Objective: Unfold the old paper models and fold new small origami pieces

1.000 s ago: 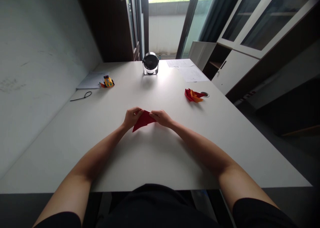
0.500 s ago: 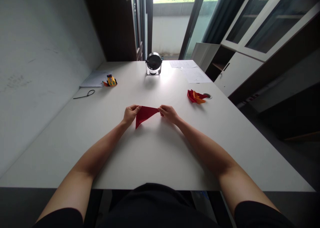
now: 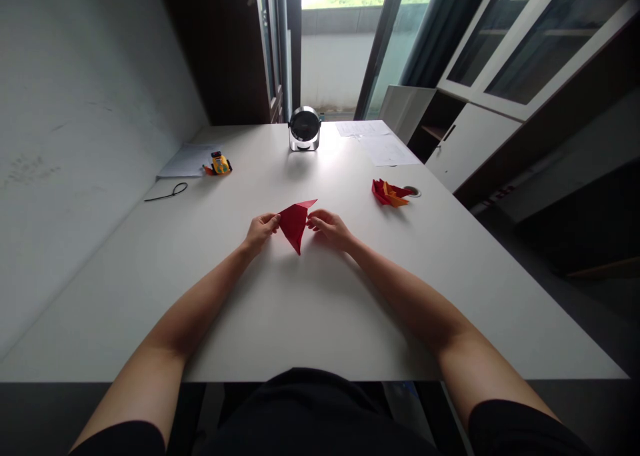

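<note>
A piece of red paper (image 3: 293, 224), folded into a pointed shape, is held just above the table in front of me. One of its points aims down toward me and a thin flap sticks out at the upper right. My left hand (image 3: 262, 231) pinches its left corner between thumb and fingers. At the right edge of the paper is my right hand (image 3: 330, 228), its fingers loosely curved and a little apart. Its fingertips are at or very near the paper; whether they touch it I cannot tell.
On the white table (image 3: 240, 336), a red and orange folded paper piece (image 3: 390, 193) lies right, beside a round cable hole (image 3: 413, 191). A small fan (image 3: 305, 128) stands at the back. Leftward are a yellow toy (image 3: 219, 164), a black cable tie (image 3: 173, 191) and paper sheets (image 3: 183, 161).
The red paper has turned, its lower point swinging rightward and a flap now showing at the upper right. My right hand has let go of the right tip and loosened its fingers.
</note>
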